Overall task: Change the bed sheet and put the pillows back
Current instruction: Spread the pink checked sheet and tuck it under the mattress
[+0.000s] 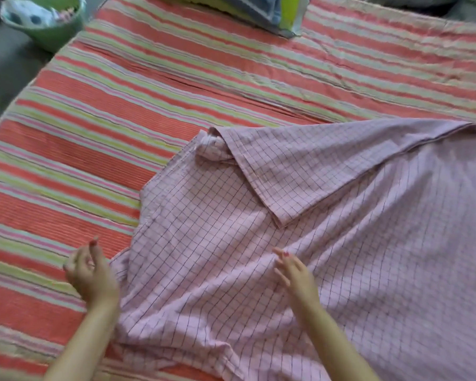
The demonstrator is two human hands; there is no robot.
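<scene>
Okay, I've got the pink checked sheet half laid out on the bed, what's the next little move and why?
Probably take the folded-over corner of the pink checked sheet and flip it out toward the far left. The sheet covers only the near right part of the striped mattress cover, and that corner lies doubled back with a bunched knot beside it. Both hands, left and right, hold nothing.

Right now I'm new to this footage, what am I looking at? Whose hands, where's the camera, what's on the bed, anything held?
No machine here: a person works with bare hands. The single picture comes from a camera worn on the head, looking forward and down. A striped sheet covers the bed. A pink checked sheet lies part spread over it, one corner knotted. The left hand hovers, loosely curled, holding nothing. The right hand rests open on the checked sheet. A green basket sits beside the bed.
</scene>
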